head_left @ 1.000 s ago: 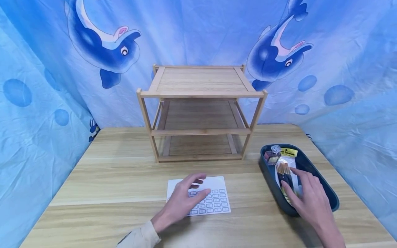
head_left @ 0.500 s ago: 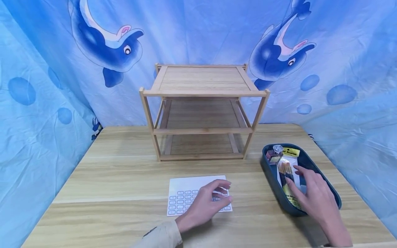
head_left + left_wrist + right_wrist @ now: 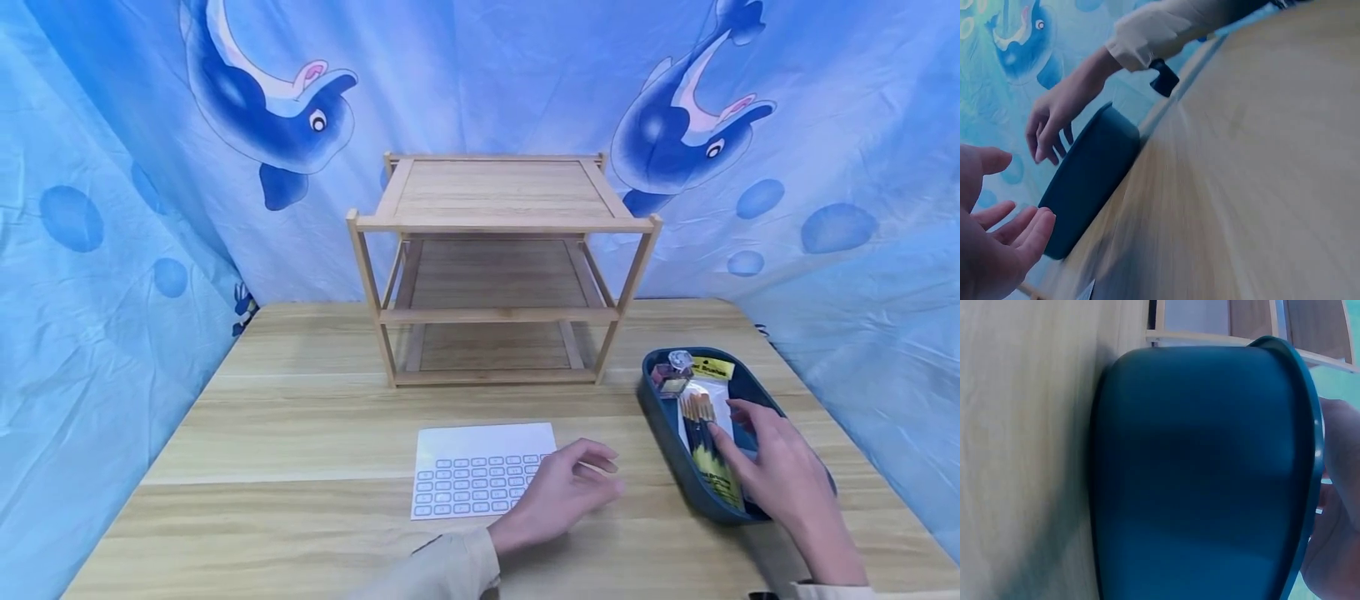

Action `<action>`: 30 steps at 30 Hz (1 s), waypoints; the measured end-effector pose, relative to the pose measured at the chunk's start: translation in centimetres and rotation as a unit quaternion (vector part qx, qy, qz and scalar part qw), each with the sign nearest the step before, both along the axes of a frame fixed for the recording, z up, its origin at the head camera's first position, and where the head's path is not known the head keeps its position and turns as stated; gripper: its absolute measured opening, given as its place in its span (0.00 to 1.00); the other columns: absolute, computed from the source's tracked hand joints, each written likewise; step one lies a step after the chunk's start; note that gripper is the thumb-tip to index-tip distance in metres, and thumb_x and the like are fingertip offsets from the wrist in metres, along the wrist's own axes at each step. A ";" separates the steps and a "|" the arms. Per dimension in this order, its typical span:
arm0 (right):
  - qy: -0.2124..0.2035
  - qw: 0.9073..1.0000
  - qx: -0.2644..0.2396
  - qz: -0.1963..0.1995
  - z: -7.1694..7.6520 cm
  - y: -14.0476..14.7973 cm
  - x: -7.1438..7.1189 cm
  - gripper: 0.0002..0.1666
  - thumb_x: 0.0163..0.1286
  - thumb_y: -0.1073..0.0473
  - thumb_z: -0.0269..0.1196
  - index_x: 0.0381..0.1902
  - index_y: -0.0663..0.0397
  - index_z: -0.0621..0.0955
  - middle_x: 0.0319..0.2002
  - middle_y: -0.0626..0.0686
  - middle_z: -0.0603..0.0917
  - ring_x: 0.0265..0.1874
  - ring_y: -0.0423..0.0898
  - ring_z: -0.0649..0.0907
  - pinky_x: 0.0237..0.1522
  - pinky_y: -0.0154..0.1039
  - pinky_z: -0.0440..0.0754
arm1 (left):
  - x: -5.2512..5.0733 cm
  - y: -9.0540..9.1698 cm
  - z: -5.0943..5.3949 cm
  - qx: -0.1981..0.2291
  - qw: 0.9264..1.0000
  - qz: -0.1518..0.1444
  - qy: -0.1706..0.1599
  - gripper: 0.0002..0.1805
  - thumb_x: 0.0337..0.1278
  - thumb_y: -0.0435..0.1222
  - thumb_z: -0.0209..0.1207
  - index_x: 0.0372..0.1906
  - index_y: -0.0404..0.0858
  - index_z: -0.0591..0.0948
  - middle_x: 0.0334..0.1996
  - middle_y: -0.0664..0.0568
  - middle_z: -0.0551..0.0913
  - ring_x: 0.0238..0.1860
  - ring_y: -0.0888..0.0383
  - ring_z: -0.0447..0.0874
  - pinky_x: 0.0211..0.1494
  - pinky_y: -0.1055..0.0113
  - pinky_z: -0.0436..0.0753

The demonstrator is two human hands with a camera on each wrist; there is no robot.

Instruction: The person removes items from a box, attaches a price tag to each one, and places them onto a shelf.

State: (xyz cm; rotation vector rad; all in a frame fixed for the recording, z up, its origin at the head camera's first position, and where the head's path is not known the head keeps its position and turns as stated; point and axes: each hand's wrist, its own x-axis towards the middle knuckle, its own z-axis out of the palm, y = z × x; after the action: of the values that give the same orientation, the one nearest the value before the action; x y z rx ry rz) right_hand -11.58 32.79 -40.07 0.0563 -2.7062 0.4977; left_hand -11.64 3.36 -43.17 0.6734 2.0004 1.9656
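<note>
My left hand (image 3: 562, 496) hovers over the table beside the right edge of a white card (image 3: 480, 442) printed with rows of small blue boxes. Its fingers are loosely bent, with nothing between them. My right hand (image 3: 787, 462) hangs over a dark teal tray (image 3: 663, 446), thumb and fingers apart, close to a packet of paint brushes (image 3: 701, 421). A small glass perfume bottle (image 3: 671, 377) with a clear stopper lies at the tray's far left end. In the right wrist view the tray's wall (image 3: 1204, 469) hides most of the right hand (image 3: 1341, 456).
A three-tier wooden shelf (image 3: 502, 223) stands at the back of the wooden table (image 3: 300, 450). Blue curtains (image 3: 480, 75) with printed dolphins hang behind and on both sides.
My left hand has moved right, from over the card to past its right edge, uncovering most of it. My right hand stays over the tray. The head view has shifted slightly left.
</note>
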 end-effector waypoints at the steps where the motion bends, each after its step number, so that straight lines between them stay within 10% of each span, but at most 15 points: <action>1: -0.003 1.000 0.001 0.000 0.0 0.1 -0.1 0.33 0.73 0.50 0.67 0.62 0.71 0.73 0.50 0.75 0.79 0.49 0.72 0.78 0.44 0.73 0.76 | 0.0 0.3 -0.1 0.008 1.000 0.001 -0.011 0.18 0.66 0.33 0.67 0.57 0.30 0.80 0.47 0.49 0.86 0.44 0.66 0.85 0.48 0.72 0.84; 13: -0.081 0.996 -0.005 -0.026 0.4 1.1 -1.0 0.37 0.78 0.43 0.61 0.62 0.76 0.71 0.49 0.77 0.80 0.47 0.72 0.80 0.44 0.72 0.77 | 1.8 5.2 -0.5 0.063 0.986 0.048 -0.150 0.13 0.60 0.30 0.70 0.48 0.35 0.84 0.32 0.58 0.87 0.31 0.62 0.87 0.34 0.69 0.86; 30: -0.133 0.991 -0.019 0.008 0.0 2.6 -2.9 0.35 0.79 0.50 0.60 0.60 0.83 0.70 0.43 0.76 0.82 0.42 0.70 0.83 0.40 0.65 0.81 | 2.5 9.7 0.0 0.127 0.957 0.117 -0.233 0.11 0.56 0.25 0.71 0.40 0.39 0.82 0.28 0.53 0.85 0.30 0.60 0.86 0.37 0.70 0.87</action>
State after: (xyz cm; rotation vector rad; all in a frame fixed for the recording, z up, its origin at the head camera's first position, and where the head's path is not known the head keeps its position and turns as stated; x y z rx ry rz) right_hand -14.53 35.36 -40.03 0.0016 -2.9574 0.5983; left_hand -9.18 13.07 -43.14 -0.0003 1.6142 2.2764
